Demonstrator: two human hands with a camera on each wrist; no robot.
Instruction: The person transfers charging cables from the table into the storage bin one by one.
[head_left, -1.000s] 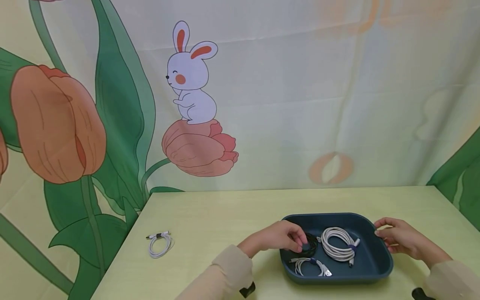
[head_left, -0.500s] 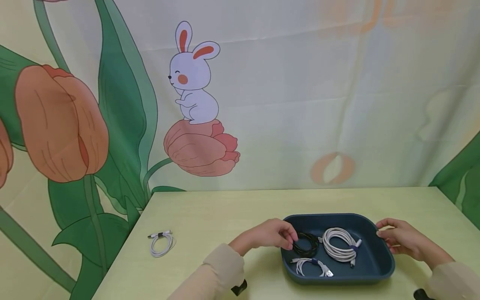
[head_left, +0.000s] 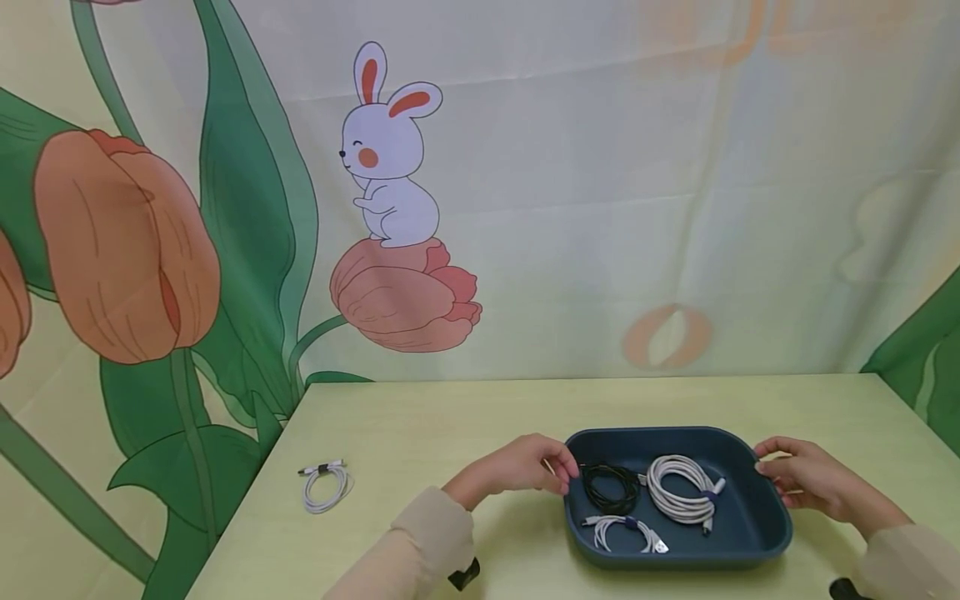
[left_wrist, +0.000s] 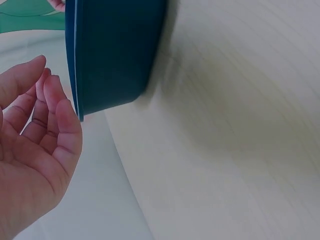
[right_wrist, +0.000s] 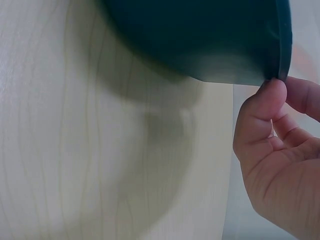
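A dark blue tray (head_left: 738,533) stands on the right part of the table. Inside lie a coiled black cable (head_left: 611,510), a thick coiled white cable (head_left: 675,504) and a smaller white USB cable (head_left: 630,522). My left hand (head_left: 517,468) is at the tray's far left corner, fingers loosely bent and holding nothing; the left wrist view shows thumb and fingertips apart from each other, beside the rim. My right hand (head_left: 821,483) pinches the right rim between thumb and finger, seen closely in the right wrist view, where the thumb (right_wrist: 272,97) presses the tray's outer side.
Another coiled white cable (head_left: 327,488) with a dark tie lies at the left of the pale wooden table (head_left: 420,425). Behind the table hangs a printed cloth (head_left: 555,208) with tulips and a rabbit.
My left hand has drawn back leftward from over the black cable to the tray's left rim, uncovering the coil. The right hand stays on the right rim.
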